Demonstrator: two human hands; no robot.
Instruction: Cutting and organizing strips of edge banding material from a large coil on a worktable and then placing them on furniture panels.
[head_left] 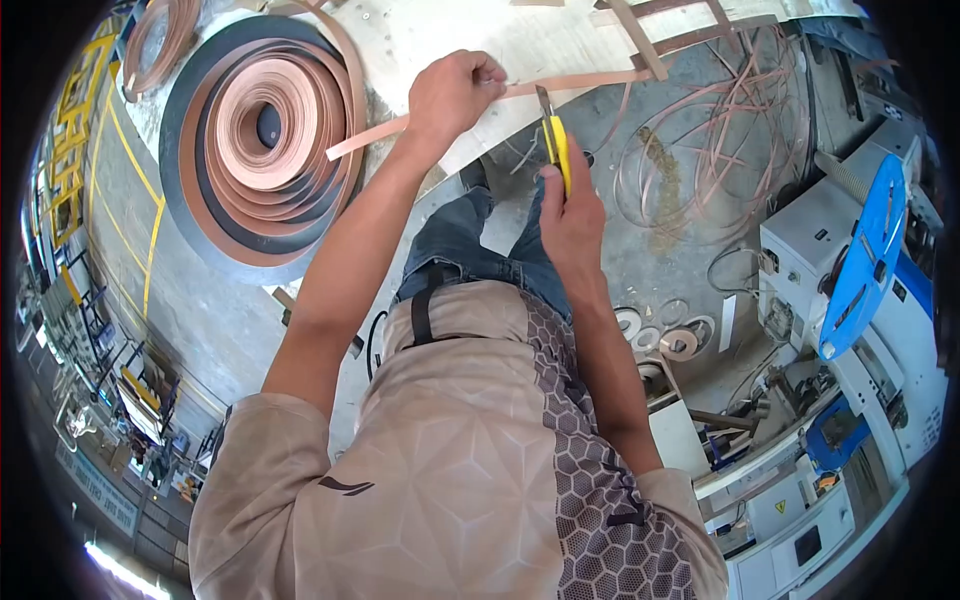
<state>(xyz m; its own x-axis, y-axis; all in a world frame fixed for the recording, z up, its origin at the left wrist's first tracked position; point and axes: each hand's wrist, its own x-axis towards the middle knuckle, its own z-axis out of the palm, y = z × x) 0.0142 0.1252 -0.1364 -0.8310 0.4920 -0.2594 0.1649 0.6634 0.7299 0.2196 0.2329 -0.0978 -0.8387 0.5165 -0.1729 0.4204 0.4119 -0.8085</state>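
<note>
While your right hand (573,212) wraps tightly around a yellow knife (558,150), blade tip at the strip (580,81), your left hand (450,95) curls half-open over it, any grip hidden. Steadying the strip and keeping fingers off the blade's line should serve best. Lengthwise, it runs left-right by the near edge of the counter (410,35), left end toward the coil (233,128).

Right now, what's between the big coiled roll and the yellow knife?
In the head view, the left hand is between the coiled roll and the yellow knife, with the thin strip running under it and some pale board showing.
</note>
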